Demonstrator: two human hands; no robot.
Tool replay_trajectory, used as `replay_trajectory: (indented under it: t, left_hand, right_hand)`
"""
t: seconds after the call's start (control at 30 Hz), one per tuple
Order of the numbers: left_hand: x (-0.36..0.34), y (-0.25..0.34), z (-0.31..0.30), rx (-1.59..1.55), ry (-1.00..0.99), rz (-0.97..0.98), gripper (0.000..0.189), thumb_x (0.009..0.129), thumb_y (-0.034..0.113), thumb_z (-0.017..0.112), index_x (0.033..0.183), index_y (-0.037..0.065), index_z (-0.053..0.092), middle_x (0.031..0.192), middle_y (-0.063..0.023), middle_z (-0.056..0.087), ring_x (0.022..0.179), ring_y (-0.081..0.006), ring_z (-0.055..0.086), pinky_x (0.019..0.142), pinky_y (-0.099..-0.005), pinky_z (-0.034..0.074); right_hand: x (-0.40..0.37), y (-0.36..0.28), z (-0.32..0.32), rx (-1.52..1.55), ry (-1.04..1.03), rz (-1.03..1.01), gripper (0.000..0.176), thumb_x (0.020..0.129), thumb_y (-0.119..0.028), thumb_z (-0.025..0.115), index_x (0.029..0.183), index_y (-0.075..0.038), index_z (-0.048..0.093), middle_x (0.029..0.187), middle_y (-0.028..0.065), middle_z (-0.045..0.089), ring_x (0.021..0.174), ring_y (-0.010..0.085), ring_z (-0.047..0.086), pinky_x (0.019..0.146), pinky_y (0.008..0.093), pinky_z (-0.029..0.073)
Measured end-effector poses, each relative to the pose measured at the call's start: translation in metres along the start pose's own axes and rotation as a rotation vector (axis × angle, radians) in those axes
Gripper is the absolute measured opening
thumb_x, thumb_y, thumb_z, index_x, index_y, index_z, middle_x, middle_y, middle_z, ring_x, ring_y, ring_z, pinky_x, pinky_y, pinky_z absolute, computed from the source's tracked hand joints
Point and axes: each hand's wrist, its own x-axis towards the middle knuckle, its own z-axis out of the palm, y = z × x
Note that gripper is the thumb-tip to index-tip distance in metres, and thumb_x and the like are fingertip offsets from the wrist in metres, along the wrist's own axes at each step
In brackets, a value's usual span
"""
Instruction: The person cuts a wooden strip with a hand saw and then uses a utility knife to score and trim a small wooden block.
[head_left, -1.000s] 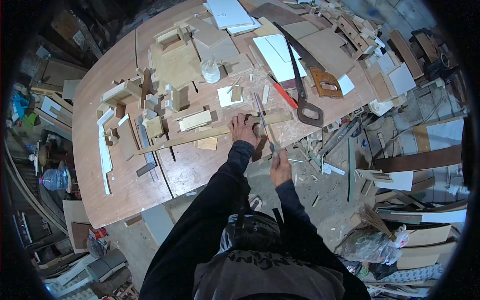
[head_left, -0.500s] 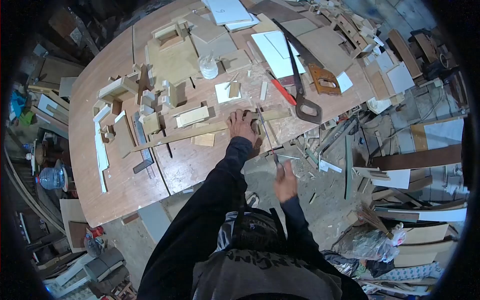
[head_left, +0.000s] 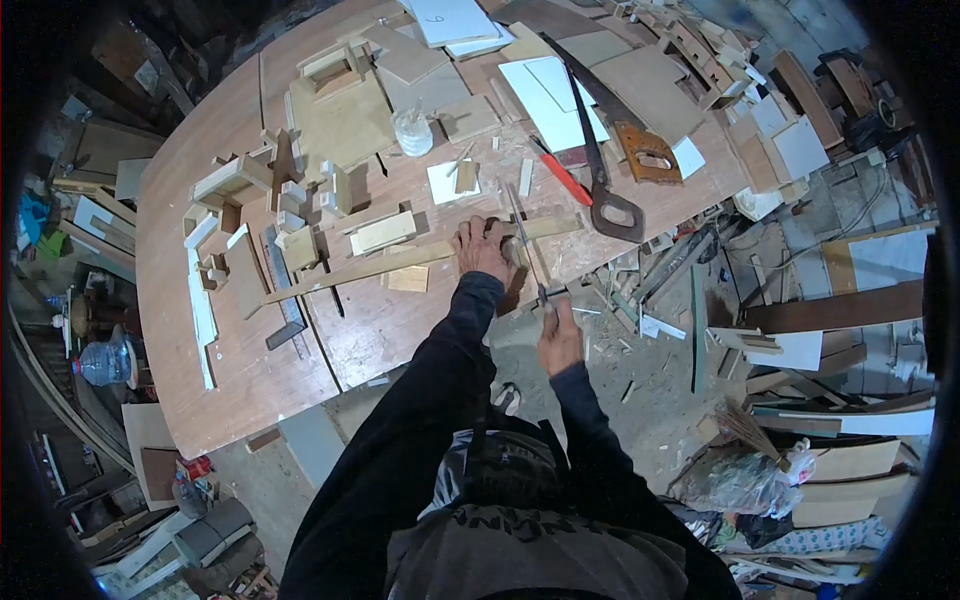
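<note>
The right hand [head_left: 560,345] is closed on the handle of a thin saw [head_left: 524,232], at the near edge of the table [head_left: 375,345]. The blade points away and crosses over the strip [head_left: 400,263]. If it touches the wood, I cannot tell. The left hand [head_left: 480,248] is just beside the blade, with bent fingers resting on the strip; whether they close around it is hidden. The strip lies across the table, and its left part passes over the square [head_left: 283,295]. Behind the strip are a block [head_left: 383,232] and a white card [head_left: 440,186]. To the right, a red tool [head_left: 562,175] lies near the black saw [head_left: 599,165]. Farther are a cup [head_left: 412,134] and a white sheet [head_left: 545,105].
</note>
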Motion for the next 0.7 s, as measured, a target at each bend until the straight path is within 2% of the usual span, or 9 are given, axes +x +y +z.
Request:
replay_trajectory:
  t: [0.07,0.13,0.2,0.23,0.37,0.43,0.53,0.6,0.7]
  left_hand:
    - [0.003,-0.003,0.007,-0.004,0.003,-0.006,0.050,0.053,0.019,0.076,0.101,0.013,0.062,0.107,-0.0136,0.046,0.107,-0.0330,0.039,0.095,-0.0466,0.029]
    - [0.001,-0.006,0.010,0.000,-0.005,-0.005,0.051,0.053,0.019,0.076,0.101,0.012,0.061,0.107,-0.0139,0.046,0.107,-0.0330,0.039,0.095,-0.0467,0.029]
    - [0.003,-0.004,0.008,-0.028,0.009,0.004,0.053,0.053,0.019,0.077,0.103,0.011,0.060,0.108,-0.0137,0.046,0.108,-0.0329,0.038,0.095,-0.0469,0.028]
    - [0.002,-0.004,0.009,0.000,0.002,0.003,0.054,0.053,0.018,0.077,0.104,0.011,0.060,0.108,-0.0129,0.046,0.109,-0.0330,0.038,0.095,-0.0471,0.029]
    - [0.003,-0.010,0.011,0.020,-0.005,0.032,0.052,0.053,0.018,0.076,0.101,0.010,0.060,0.108,-0.0123,0.046,0.107,-0.0333,0.039,0.095,-0.0468,0.029]
    - [0.002,-0.011,0.014,0.011,0.054,0.065,0.049,0.053,0.017,0.075,0.099,0.010,0.060,0.107,-0.0122,0.046,0.104,-0.0335,0.040,0.094,-0.0464,0.030]
    - [0.000,-0.010,0.014,-0.035,-0.025,0.016,0.046,0.054,0.016,0.073,0.098,0.011,0.061,0.106,-0.0119,0.046,0.102,-0.0334,0.041,0.094,-0.0463,0.030]
    - [0.003,-0.010,0.014,-0.026,0.069,0.024,0.044,0.056,0.015,0.073,0.098,0.011,0.061,0.105,-0.0124,0.046,0.103,-0.0334,0.040,0.093,-0.0466,0.030]
    - [0.001,-0.008,0.008,-0.056,-0.019,0.029,0.046,0.057,0.017,0.073,0.101,0.011,0.060,0.107,-0.0136,0.045,0.105,-0.0334,0.039,0.092,-0.0464,0.030]
  right_hand:
    - [-0.028,0.002,-0.018,0.087,-0.069,0.109,0.024,0.095,-0.021,0.044,0.114,-0.006,0.049,0.078,0.0283,0.058,0.081,0.0485,0.055,0.064,0.0502,0.043]
    - [-0.023,0.004,-0.010,0.122,-0.059,0.105,0.021,0.095,-0.022,0.044,0.107,-0.006,0.050,0.074,0.0294,0.056,0.076,0.0497,0.054,0.062,0.0523,0.042]
    - [0.012,0.012,0.017,0.026,0.045,-0.035,0.015,0.095,-0.020,0.045,0.100,-0.007,0.049,0.071,0.0284,0.055,0.071,0.0492,0.054,0.058,0.0525,0.041]
    - [0.017,0.012,0.021,0.073,0.023,-0.048,0.013,0.094,-0.019,0.046,0.094,-0.006,0.047,0.072,0.0285,0.055,0.068,0.0492,0.053,0.056,0.0539,0.039]
    - [-0.016,0.012,0.005,0.072,0.004,-0.001,0.013,0.093,-0.019,0.046,0.094,-0.006,0.047,0.073,0.0285,0.055,0.070,0.0491,0.053,0.056,0.0542,0.039]
    - [-0.030,0.008,-0.006,0.206,0.041,0.006,0.014,0.094,-0.020,0.045,0.094,-0.006,0.047,0.072,0.0292,0.054,0.071,0.0497,0.052,0.057,0.0551,0.038]
    - [-0.001,0.001,0.002,0.033,-0.016,0.037,0.015,0.094,-0.022,0.045,0.096,-0.007,0.046,0.072,0.0299,0.054,0.073,0.0508,0.051,0.057,0.0546,0.039]
    - [0.006,-0.004,0.003,0.100,0.016,0.011,0.017,0.095,-0.024,0.045,0.097,-0.007,0.045,0.072,0.0304,0.054,0.075,0.0513,0.051,0.058,0.0545,0.038]
    - [-0.030,-0.015,-0.028,0.095,-0.056,0.127,0.020,0.097,-0.027,0.041,0.100,-0.008,0.046,0.074,0.0296,0.056,0.078,0.0509,0.052,0.062,0.0556,0.039]
